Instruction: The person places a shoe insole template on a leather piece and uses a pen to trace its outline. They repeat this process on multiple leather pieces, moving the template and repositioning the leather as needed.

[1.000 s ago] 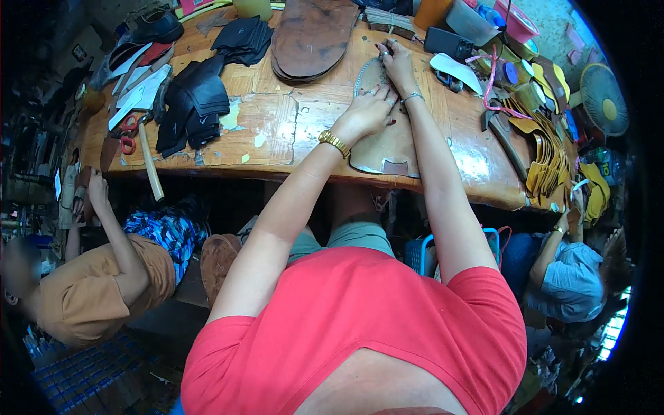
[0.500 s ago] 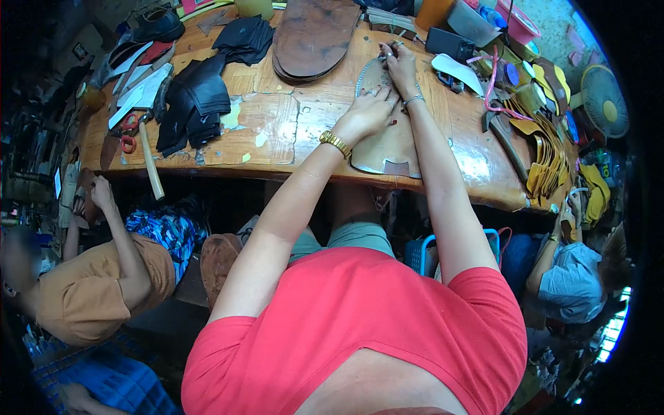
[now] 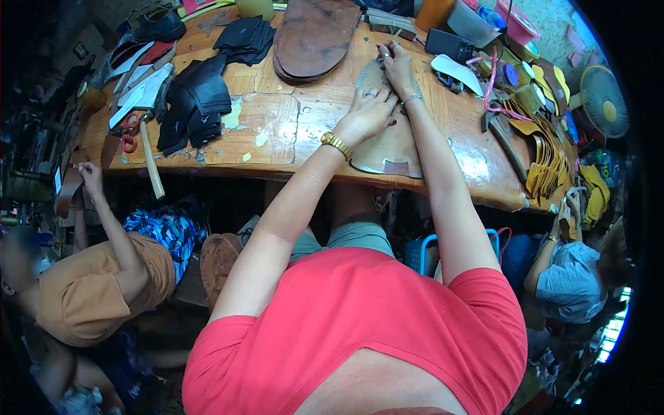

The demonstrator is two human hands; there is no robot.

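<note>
A flat brownish leather-like piece [image 3: 377,151] lies on the wooden table in front of me, rounded at its far end, with a pale dotted line along its left edge. My left hand [image 3: 372,114] rests flat on its middle, fingers stretched toward the far right. Just beyond it, my right hand [image 3: 397,68] bends over the piece's far end with thumb and fingers drawn together. Whatever sits between those fingertips is too small to make out. A dark square patch [image 3: 397,168] shows at the near edge of the piece.
Brown leather sheets [image 3: 315,38] lie beyond my hands. Left are black leather pieces [image 3: 197,104], red-handled scissors [image 3: 129,131] and a wooden-handled tool [image 3: 151,162]. Right are a hammer [image 3: 508,149], yellow strips [image 3: 546,162] and a fan [image 3: 604,104]. Co-workers sit left [image 3: 97,290] and right [image 3: 570,280].
The fingers of my right hand have shifted slightly at the far end; my left hand stays in place. The left co-worker's hand has moved up and left with a brown piece.
</note>
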